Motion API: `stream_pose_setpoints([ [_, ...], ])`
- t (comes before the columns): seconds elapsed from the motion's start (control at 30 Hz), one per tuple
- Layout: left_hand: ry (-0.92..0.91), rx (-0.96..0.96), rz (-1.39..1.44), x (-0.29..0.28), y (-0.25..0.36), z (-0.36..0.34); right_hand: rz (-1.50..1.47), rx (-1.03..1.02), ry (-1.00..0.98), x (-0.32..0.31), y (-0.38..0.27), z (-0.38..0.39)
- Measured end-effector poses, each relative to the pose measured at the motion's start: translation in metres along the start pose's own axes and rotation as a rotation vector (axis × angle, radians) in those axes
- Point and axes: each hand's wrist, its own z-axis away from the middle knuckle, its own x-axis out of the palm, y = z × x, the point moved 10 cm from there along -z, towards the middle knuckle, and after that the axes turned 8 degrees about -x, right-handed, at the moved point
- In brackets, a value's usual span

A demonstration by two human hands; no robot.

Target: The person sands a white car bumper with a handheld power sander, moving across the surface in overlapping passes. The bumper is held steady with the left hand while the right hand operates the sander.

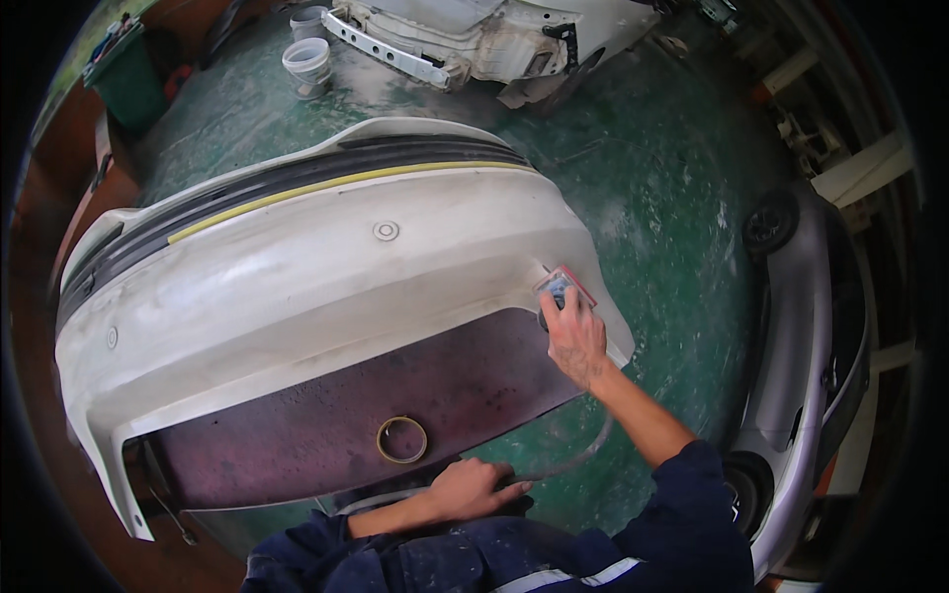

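Note:
A sander [563,287] with a red-edged rectangular pad lies against the right end of a white car bumper [326,267]. My right hand [576,341] is closed over its top. Low in the middle, close to my body, my left hand [473,489] is curled with its thumb stretched to the right. A grey hose [583,450] comes out from beneath those fingers and curves up toward the sander; the fingers' undersides are hidden. Yellow tape [346,183] runs along the bumper's dark upper strip. A tape roll [402,440] lies on the reddish-purple work surface [287,435] under the bumper.
A silver car [801,346] stands at the right. Beyond the bumper are a white car body part [494,44] and white buckets [306,67] on the green floor [652,178]. A green bin [129,79] stands at the far left.

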Motion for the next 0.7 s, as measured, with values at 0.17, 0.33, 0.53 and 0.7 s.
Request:
stream_pose_setpoints([
  [0.17, 0.002, -0.021, 0.037, -0.006, 0.003, 0.002, -0.050, -0.044, 0.094, -0.011, 0.000, -0.012],
  [0.33, -0.011, -0.032, 0.028, -0.002, 0.000, 0.005, -0.172, 0.040, -0.016, -0.003, 0.012, 0.000],
  [0.53, 0.007, -0.037, 0.066, -0.006, 0.002, 0.007, -0.395, 0.011, 0.085, -0.020, 0.024, -0.019],
  [0.7, 0.021, -0.044, 0.088, -0.007, 0.003, 0.008, -0.505, 0.115, 0.021, -0.011, 0.039, -0.019],
])
